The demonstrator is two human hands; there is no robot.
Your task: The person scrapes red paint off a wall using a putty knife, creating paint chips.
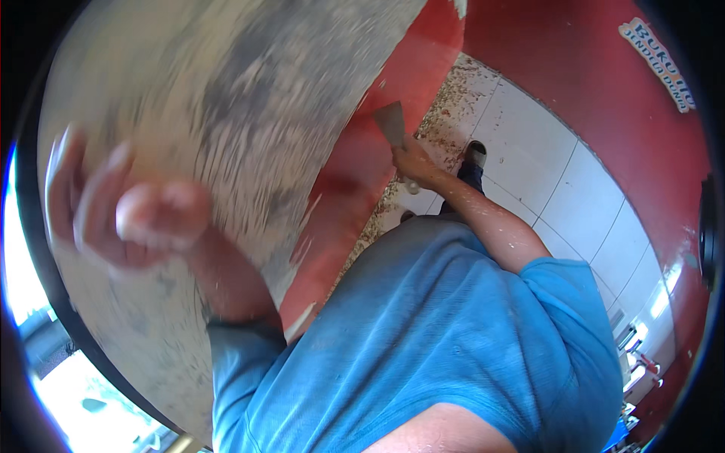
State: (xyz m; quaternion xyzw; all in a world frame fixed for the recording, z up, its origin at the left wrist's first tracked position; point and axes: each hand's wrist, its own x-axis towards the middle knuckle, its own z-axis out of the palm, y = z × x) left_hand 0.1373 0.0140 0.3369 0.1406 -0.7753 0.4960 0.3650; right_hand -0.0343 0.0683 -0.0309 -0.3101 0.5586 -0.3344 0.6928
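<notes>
The right hand [417, 163] grips a flat grey metal scraper with a flared blade [390, 124], which shows against the long red painted band [340, 181]. Left of that band, the blurred left hand [124, 208] is raised, fingers loosely bent and free, before a scraped beige-and-grey surface [264, 128]; right of the band, brown flakes [458, 87] litter white square floor tiles [525, 124].

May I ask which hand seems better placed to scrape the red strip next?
Probably the right hand: it holds the scraper at the red strip, while the left hand shows no tool.
</notes>
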